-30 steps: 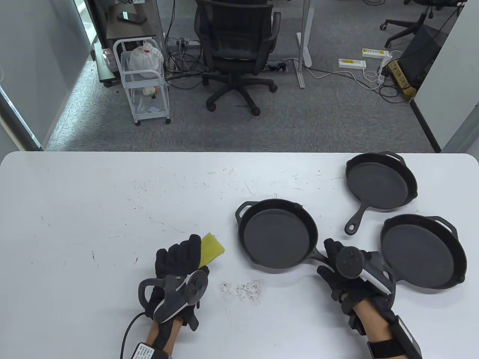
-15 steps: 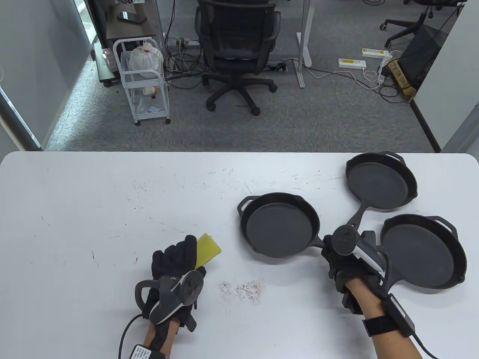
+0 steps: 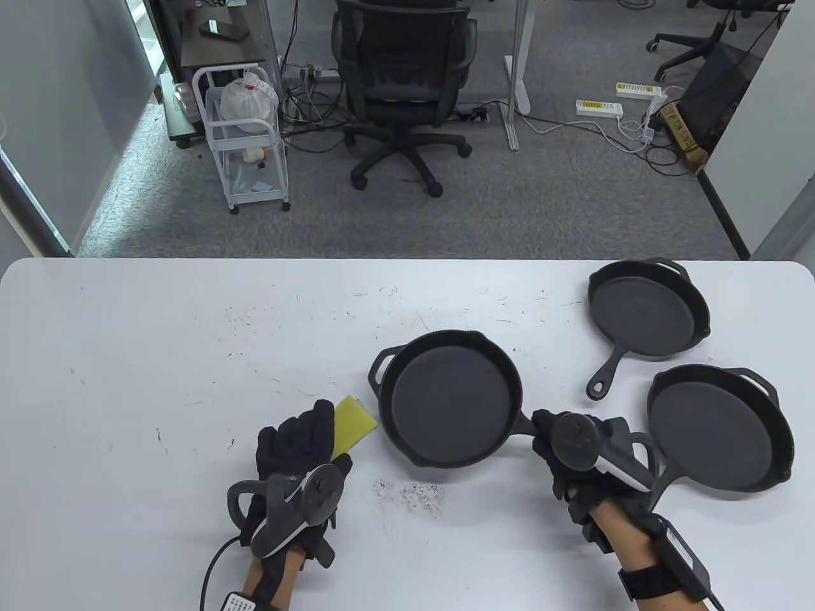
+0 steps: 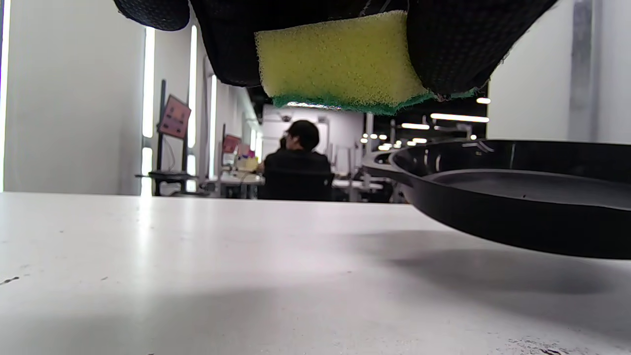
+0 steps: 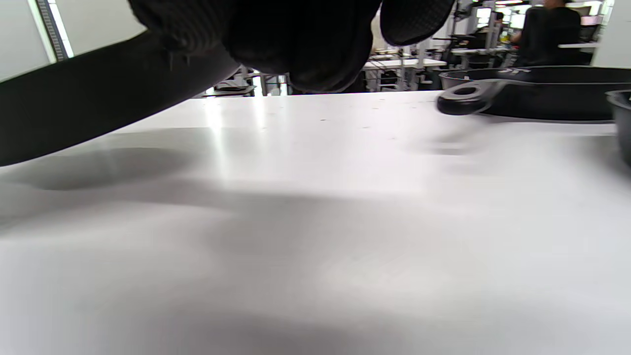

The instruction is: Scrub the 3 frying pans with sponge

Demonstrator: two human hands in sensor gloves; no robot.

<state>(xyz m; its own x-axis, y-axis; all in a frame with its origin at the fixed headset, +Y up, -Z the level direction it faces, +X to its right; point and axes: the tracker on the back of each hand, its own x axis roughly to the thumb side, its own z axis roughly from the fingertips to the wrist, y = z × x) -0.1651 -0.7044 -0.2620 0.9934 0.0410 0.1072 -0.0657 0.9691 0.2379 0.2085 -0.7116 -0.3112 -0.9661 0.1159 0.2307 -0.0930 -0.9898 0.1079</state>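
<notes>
- The left hand [image 3: 299, 445] curls its fingers [image 4: 443, 44] round a yellow sponge with a green scouring face [image 3: 352, 425], lifted off the white table [image 3: 159, 356]
- The right hand [image 3: 573, 458] has its fingers wrapped round the handle of the black cast-iron frying pan in the middle [image 3: 449, 398], held just above the table, just right of the sponge
- Two more black cast-iron frying pans sit on the right: the far one [image 3: 643, 312] and the near one [image 3: 719, 426]
</notes>
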